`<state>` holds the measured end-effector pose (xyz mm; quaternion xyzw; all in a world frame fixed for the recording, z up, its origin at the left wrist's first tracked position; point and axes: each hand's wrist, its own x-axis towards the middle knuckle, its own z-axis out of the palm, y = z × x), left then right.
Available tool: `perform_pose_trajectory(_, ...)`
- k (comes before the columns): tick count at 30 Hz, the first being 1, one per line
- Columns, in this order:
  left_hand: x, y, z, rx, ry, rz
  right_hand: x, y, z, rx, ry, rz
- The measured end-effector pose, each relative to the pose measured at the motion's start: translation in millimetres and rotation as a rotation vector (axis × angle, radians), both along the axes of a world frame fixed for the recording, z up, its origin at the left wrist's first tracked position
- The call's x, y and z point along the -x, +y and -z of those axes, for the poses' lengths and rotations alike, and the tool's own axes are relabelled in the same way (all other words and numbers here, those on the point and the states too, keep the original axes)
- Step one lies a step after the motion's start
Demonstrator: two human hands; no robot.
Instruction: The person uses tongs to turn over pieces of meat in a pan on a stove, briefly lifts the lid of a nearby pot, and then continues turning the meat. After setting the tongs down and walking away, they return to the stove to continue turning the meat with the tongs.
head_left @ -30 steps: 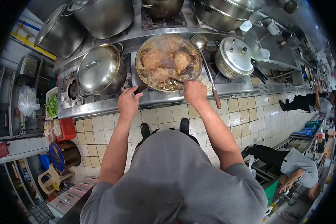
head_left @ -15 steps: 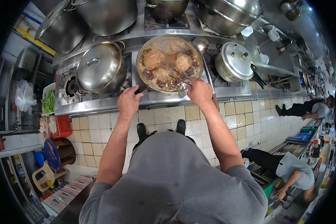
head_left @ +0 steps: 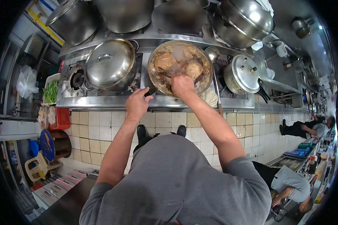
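Observation:
A wide pan (head_left: 150, 75) of bubbling brown liquid holds several large browned pieces of food (head_left: 194, 69), perhaps meat. My right hand (head_left: 183, 85) reaches over its near side, closed on dark, thin tongs (head_left: 163, 72) whose tips are in the liquid at the left. Steam blurs part of the surface. At the pan's near left, my left hand (head_left: 137, 103) is around a black pan handle (head_left: 147, 93), thumb and forefinger on either side; its other fingers are hidden. A long-handled ladle (head_left: 213, 55) lies along the pan's right side, beside a pale cloth (head_left: 210, 98).
A lidded pot (head_left: 110, 63) stands left of the pan, a pressure cooker (head_left: 245, 75) right. Large pots (head_left: 125, 15) line the back. Greens (head_left: 51, 92) fill a bin at the left. Two people work at the right, one bent over a counter (head_left: 293, 180).
My right hand has moved left across the pan with the tongs, whose tips are now near the left piece. My left hand stays by the handle. The view has shifted slightly.

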<state>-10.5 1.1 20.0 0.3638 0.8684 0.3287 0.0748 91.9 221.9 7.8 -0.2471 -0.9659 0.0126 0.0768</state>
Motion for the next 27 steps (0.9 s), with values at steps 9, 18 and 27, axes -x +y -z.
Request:
perform_pose_trajectory(9,3.5,-1.0,8.7,0.003,0.033,0.024,-2.2,4.7,-8.8,0.254,0.101,0.141)
perform_pose_trajectory(18,3.1,1.5,8.9,-0.016,0.017,0.024,-18.3,26.5,9.0,0.648,0.506,0.353)
perform_pose_trajectory(27,1.3,2.7,2.6,-0.008,0.022,0.011,-32.9,58.9,11.0,0.671,0.465,0.504)
